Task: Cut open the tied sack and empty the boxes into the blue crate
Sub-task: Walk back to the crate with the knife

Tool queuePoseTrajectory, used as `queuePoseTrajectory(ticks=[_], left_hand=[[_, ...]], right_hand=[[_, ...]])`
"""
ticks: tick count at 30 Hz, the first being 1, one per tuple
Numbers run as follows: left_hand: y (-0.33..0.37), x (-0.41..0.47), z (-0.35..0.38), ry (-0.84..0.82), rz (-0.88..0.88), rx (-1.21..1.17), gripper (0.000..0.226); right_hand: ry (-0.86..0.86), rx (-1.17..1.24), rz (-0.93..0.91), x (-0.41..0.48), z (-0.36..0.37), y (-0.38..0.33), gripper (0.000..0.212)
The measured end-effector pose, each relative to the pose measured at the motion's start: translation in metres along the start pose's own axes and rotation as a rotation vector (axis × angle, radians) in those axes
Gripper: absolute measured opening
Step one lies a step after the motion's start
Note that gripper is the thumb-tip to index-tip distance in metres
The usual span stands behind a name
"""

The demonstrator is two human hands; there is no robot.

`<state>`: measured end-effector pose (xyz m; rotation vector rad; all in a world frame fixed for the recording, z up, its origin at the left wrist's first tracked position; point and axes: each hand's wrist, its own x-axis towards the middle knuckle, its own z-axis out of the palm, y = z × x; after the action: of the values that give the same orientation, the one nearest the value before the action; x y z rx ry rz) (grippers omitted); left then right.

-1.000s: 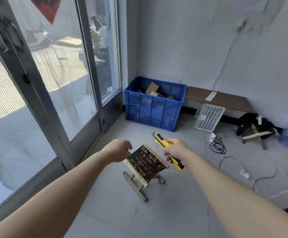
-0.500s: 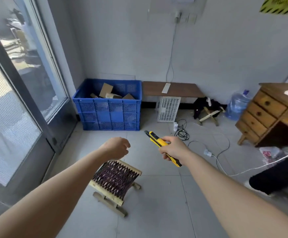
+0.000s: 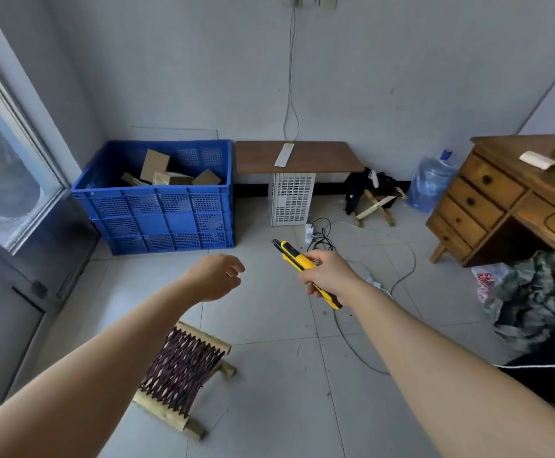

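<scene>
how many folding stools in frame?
2. A woven-seat stool on the floor nearest the camera. A second stool by the far wall, draped with black cloth, between the white basket and water jug. No others visible.

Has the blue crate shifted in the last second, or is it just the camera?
No. The crate still sits in the corner between the glass door and the brown board; only the view has turned right.

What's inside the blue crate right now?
A few cardboard boxes lie tumbled in the blue crate, one leaning upright. The crate's front wall hides anything lower down, including its floor.
</scene>
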<state>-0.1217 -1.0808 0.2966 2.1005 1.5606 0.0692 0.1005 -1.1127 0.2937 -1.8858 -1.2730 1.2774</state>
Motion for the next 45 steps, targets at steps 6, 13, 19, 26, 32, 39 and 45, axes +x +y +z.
queuePoseTrajectory(ticks=[6,13,19,26,32,39,45], left_hand=[[0.027,0.062,0.006,-0.016,-0.034,-0.04,0.031],[0.044,0.138,0.001,-0.034,-0.032,-0.03,0.03],[0.041,0.22,-0.017,-0.043,-0.027,-0.041,0.029],[0.035,0.32,-0.06,-0.019,-0.004,-0.06,0.027],[0.026,0.387,-0.085,-0.029,-0.039,-0.074,0.029],[0.021,0.468,-0.107,-0.025,-0.082,-0.068,0.028],[0.025,0.55,-0.128,0.02,-0.133,-0.074,0.028]], right_hand=[[-0.012,0.007,0.019,0.055,-0.046,0.006,0.054],[-0.015,0.007,0.041,0.124,-0.079,0.001,0.048],[-0.007,0.004,0.057,0.199,-0.101,-0.018,0.048],[0.014,0.029,0.072,0.296,-0.129,-0.064,0.044],[-0.007,0.064,0.076,0.37,-0.138,-0.09,0.046],[-0.064,0.008,0.064,0.457,-0.156,-0.118,0.041],[-0.124,-0.018,0.027,0.545,-0.186,-0.15,0.045]])
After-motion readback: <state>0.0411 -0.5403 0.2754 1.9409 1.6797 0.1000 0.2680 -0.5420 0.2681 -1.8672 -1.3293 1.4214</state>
